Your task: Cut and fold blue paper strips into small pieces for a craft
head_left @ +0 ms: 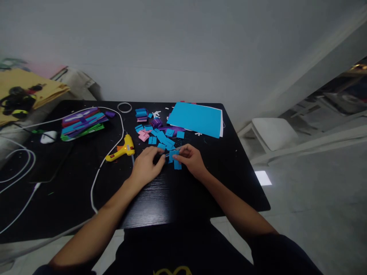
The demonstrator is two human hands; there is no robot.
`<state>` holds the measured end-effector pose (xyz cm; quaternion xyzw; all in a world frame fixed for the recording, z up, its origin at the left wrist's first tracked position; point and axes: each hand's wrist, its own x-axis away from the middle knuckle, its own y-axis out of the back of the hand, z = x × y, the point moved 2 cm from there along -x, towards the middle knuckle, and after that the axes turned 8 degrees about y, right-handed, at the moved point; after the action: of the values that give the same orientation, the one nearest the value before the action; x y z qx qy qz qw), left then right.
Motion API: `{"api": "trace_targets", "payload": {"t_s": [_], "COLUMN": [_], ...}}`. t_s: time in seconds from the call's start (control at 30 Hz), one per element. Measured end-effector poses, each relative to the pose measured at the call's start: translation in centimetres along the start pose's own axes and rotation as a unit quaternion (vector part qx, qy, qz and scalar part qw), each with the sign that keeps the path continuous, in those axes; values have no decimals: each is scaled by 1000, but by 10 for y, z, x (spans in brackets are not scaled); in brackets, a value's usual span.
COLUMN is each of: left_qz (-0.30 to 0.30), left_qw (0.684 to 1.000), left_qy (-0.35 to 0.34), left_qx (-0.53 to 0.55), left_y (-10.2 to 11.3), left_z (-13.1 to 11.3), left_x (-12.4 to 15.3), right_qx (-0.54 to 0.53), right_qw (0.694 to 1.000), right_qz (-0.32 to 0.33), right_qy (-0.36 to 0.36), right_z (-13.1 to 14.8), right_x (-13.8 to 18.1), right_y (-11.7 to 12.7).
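My right hand [192,159] pinches a small blue paper piece [174,153] between thumb and fingers. Another blue piece [177,165] hangs or lies just below it; I cannot tell whether it is held too. My left hand [147,163] rests on the table to the left, thumb and forefinger apart. Near its fingertips is a thin pale edge, too small to make out. Beyond both hands lie several blue paper pieces [164,138], some pink pieces [143,135] and a purple bundle [156,122].
A yellow glue gun [122,149] lies left of my left hand, beside a looping white cable [99,172]. Blue sheets [197,118] lie at the back right. A colourful paper stack [83,123] and a white mouse [48,137] are further left. A white stool [271,131] stands right.
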<state>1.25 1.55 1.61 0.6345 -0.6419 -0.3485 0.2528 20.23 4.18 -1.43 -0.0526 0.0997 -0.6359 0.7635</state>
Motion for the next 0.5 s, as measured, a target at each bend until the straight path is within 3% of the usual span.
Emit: {"api": "trace_targets", "payload": {"t_s": [0.1, 0.2, 0.4, 0.5], "left_qz": [36, 62, 31, 13], "left_qw": [990, 977, 968, 962], "left_qy": [13, 25, 50, 70], "left_qx": [136, 204, 244, 264], "left_y": [-3, -11, -16, -15], "left_z": [-3, -3, 2, 4], "left_x": [0, 0, -2, -4], "right_qx": [-1, -7, 18, 23], "right_qw": [1000, 999, 997, 999], "right_qz": [16, 40, 70, 24], "right_qy": [0, -5, -3, -2], "right_z": [-1, -1, 1, 0], "right_x": [3, 6, 0, -7], "right_y": [-4, -8, -2, 10]}}
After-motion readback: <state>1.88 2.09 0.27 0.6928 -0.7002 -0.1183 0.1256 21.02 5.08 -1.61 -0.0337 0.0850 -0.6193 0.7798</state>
